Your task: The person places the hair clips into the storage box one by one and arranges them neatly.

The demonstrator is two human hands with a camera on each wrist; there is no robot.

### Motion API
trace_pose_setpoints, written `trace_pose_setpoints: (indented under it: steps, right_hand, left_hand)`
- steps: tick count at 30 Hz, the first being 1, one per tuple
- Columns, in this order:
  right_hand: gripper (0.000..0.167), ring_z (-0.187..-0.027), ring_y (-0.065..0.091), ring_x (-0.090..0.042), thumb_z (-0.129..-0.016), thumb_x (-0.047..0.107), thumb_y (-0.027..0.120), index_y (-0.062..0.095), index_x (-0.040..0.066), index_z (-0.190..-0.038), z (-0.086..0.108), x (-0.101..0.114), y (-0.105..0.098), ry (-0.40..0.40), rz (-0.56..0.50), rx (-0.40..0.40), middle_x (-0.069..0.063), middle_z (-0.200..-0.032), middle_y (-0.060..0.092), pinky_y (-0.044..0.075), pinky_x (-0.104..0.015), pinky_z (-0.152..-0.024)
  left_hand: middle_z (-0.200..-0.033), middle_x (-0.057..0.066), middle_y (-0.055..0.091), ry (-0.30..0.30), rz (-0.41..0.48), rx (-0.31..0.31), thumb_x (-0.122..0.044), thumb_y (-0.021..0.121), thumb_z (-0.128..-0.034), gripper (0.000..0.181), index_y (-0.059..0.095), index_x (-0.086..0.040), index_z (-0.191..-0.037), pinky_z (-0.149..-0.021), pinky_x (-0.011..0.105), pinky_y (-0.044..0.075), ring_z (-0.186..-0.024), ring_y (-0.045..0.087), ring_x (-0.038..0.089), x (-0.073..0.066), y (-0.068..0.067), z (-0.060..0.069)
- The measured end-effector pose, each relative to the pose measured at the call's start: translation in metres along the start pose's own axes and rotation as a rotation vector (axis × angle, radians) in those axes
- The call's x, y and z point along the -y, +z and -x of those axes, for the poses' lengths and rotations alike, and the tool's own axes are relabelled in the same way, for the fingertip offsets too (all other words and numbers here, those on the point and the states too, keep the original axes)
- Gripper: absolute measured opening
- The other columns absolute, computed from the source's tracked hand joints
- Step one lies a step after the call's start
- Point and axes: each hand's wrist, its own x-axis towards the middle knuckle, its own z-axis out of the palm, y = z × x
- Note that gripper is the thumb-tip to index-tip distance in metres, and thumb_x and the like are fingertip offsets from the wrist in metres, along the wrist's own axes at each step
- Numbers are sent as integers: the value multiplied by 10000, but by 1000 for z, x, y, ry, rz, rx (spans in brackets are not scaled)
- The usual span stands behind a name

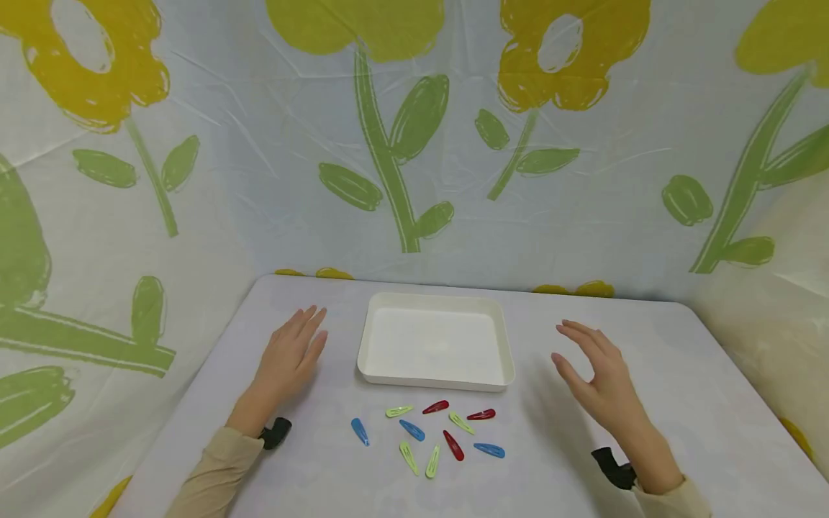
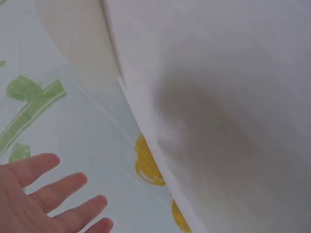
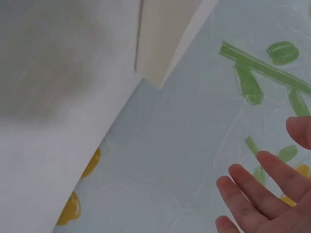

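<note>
Several small snap hair clips lie scattered on the table in front of a white rectangular tray. Among them are a blue clip at the left, a red clip near the middle and a light green clip toward the front. To the left of the tray hovers my left hand, fingers extended, holding nothing. My right hand is in the air right of the tray, thumb apart from the fingers, also holding nothing. Both wrist views show spread fingers, the left hand and the right hand.
The pale table ends at a back edge against a hanging cloth printed with yellow flowers and green stems. Cloth also hangs at both sides. A black strap piece sits at the left wrist, another strap piece at the right.
</note>
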Motion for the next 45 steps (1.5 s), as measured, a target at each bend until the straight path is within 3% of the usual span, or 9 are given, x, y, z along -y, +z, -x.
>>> trace_pose_setpoints:
  steps: [4, 7, 12, 17, 23, 28, 32, 36, 45]
  right_hand:
    - [494, -1193, 547, -169, -778, -66, 764, 644, 14, -1251, 0, 9, 1, 12, -35, 11, -131, -1247, 640, 303, -113, -1032]
    - [461, -1158, 553, -112, -789, -71, 757, 654, 22, -1229, 1, 16, 2, 26, -44, 23, -101, -1209, 658, 313, -67, -996]
    - [373, -1032, 598, -145, -814, -38, 761, 688, 56, -1167, 1, 31, 4, 90, -50, 61, -29, -1132, 688, 345, -46, -936]
    - [293, -935, 629, -132, -827, -13, 764, 714, 114, -1087, 3, 43, 8, 119, -84, 117, 43, -1026, 702, 400, -60, -876]
    - [166, -847, 623, -56, -874, 69, 756, 734, 174, -1000, 8, 52, 19, 189, -123, 238, 176, -914, 672, 516, -217, -765]
    - [72, -822, 606, -28, -903, 165, 746, 740, 167, -975, 11, 58, 27, 250, -158, 368, 203, -871, 656, 538, -305, -720]
    - [70, -816, 609, -23, -914, 213, 737, 737, 170, -969, 14, 60, 33, 299, -183, 468, 190, -870, 661, 538, -349, -732]
    - [33, -774, 600, -22, -906, 193, 741, 727, 166, -916, 16, 58, 38, 312, -199, 560, 160, -843, 657, 539, -341, -734]
    - [93, -690, 533, -41, -851, 173, 789, 703, 154, -824, 21, 53, 46, 305, -255, 743, 132, -739, 596, 494, -228, -617]
  left_hand:
    - [-1506, 206, 430, -36, 188, 18, -270, 411, -1077, 478, 436, -17, -1483, -1075, 648, 280, -1395, 362, 428, -6, 4, -6]
    - [-1518, 211, 409, -62, 342, 41, -238, 432, -1075, 484, 404, 7, -1492, -1114, 611, 259, -1410, 350, 405, -10, 7, -11]
    - [-1529, 188, 404, -95, 534, 67, -188, 481, -1061, 477, 408, 14, -1487, -1135, 559, 268, -1428, 336, 370, -16, 15, -18]
    - [-1553, 110, 395, -205, 757, 143, -218, 460, -1070, 468, 414, -41, -1501, -1148, 541, 257, -1454, 305, 309, -23, 24, -25]
    - [-1585, 20, 348, -271, 969, 244, -181, 456, -1065, 473, 391, -121, -1530, -1179, 533, 162, -1485, 234, 253, -19, 35, -26]
    - [-1608, -75, 284, -171, 960, 366, -177, 454, -1071, 499, 352, -234, -1555, -1191, 501, 121, -1505, 157, 177, -5, 44, -22]
    - [-1626, -75, 236, -58, 896, 434, -198, 498, -1058, 543, 316, -225, -1569, -1181, 310, 184, -1510, 130, 170, 4, 49, -16]
    - [-1638, -41, 214, 29, 867, 428, -176, 557, -1032, 580, 326, -138, -1563, -1129, 140, 177, -1518, 101, 196, 9, 54, -12]
    - [-1642, 11, 215, 84, 822, 380, -136, 626, -990, 553, 432, -90, -1506, -1125, 131, 169, -1516, 116, 258, 7, 59, -12]
